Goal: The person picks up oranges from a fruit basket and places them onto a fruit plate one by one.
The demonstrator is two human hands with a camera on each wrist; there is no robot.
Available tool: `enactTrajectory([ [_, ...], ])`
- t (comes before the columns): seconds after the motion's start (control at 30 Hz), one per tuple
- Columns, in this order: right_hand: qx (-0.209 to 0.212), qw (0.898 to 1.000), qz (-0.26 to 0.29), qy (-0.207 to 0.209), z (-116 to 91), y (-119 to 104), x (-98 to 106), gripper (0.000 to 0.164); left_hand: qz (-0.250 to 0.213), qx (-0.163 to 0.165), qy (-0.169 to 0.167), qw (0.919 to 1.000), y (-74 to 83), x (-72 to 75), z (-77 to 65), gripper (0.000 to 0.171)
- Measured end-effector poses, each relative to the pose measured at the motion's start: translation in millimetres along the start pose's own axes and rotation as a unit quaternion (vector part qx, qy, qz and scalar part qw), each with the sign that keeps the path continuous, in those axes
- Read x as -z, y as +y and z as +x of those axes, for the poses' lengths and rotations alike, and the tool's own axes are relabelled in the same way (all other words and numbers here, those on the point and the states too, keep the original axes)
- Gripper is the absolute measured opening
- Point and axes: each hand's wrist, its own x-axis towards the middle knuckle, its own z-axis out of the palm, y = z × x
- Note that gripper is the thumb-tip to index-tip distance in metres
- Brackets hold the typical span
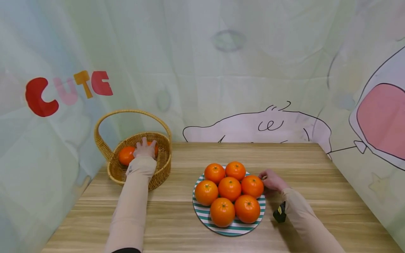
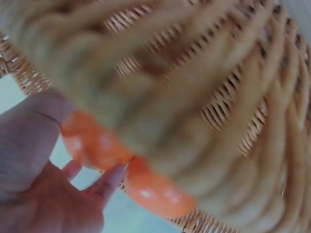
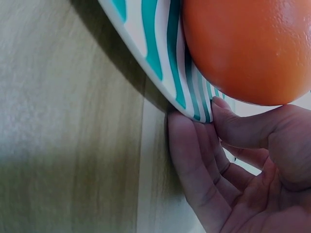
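My left hand [image 1: 145, 149] reaches down into a wicker basket [image 1: 164, 172]. Its fingers and thumb curl round an orange [image 2: 92, 143], whose side shows past the fingers in the head view. Against this fruit, in the basket, lies a second orange [image 2: 158, 191]. The basket's woven rim covers part of both in the left wrist view. On the right, my right hand [image 1: 272, 180] pinches the edge of a green-and-white striped plate [image 1: 202, 212], thumb on top and fingers beneath. Several oranges [image 1: 230, 189] sit on that plate, one [image 3: 248, 48] just above the thumb.
A tall arched handle [image 1: 134, 111] stands over the basket. Both basket and plate rest on a wood-grain table [image 1: 177, 218]. Printed curtains [image 1: 202, 70] hang behind the table and along its sides. A small black device [image 1: 280, 213] is on my right wrist.
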Motion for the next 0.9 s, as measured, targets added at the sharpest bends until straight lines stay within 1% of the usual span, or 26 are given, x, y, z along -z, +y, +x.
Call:
enactTrajectory([
  [0.17, 0.003, 1.000, -0.004, -0.003, -1, -2, 1, 0.014, 0.018, 0.015, -0.033, 0.9992, 4.9, 5.4, -11.9, 0.058],
  [0.2, 0.008, 1.000, -0.008, -0.004, 0, -1, 1, 0.014, 0.013, 0.018, -0.036, 0.9991, 4.6, 6.0, -13.8, 0.058],
  [0.33, 0.003, 1.000, -0.009, -0.004, 1, -2, 2, 0.012, -0.010, 0.018, -0.041, 0.9989, 1.8, 7.1, -20.8, 0.054],
  [0.4, -0.003, 1.000, -0.010, -0.003, 2, -2, 2, 0.011, -0.006, 0.011, -0.040, 0.9991, -0.9, 6.6, -21.6, 0.055],
  [0.43, -0.007, 1.000, -0.009, -0.003, 2, -2, 2, 0.011, 0.000, 0.006, -0.040, 0.9992, -2.4, 6.4, -22.2, 0.058],
  [0.53, -0.009, 1.000, -0.014, -0.005, 1, -3, 2, 0.011, 0.005, -0.002, -0.038, 0.9993, -7.8, 5.1, -22.6, 0.074],
  [0.63, -0.018, 1.000, -0.010, -0.008, 0, -3, 1, 0.011, -0.008, -0.009, -0.037, 0.9992, -13.6, 2.9, -22.9, 0.091],
  [0.7, -0.021, 1.000, -0.006, -0.010, -1, -2, 1, 0.012, -0.020, -0.009, -0.035, 0.9991, -17.4, 0.8, -22.5, 0.091],
  [0.77, -0.024, 1.000, 0.001, -0.009, -1, -2, 0, 0.012, -0.031, -0.010, -0.030, 0.9990, -19.7, -0.9, -22.8, 0.087],
  [0.83, -0.014, 1.000, 0.006, -0.010, -2, -2, 0, 0.012, -0.043, -0.013, -0.020, 0.9988, -21.5, -2.4, -23.8, 0.083],
  [0.9, -0.004, 1.000, 0.008, -0.010, -3, -1, 0, 0.012, -0.064, -0.015, -0.013, 0.9977, -22.3, -3.1, -25.4, 0.081],
])
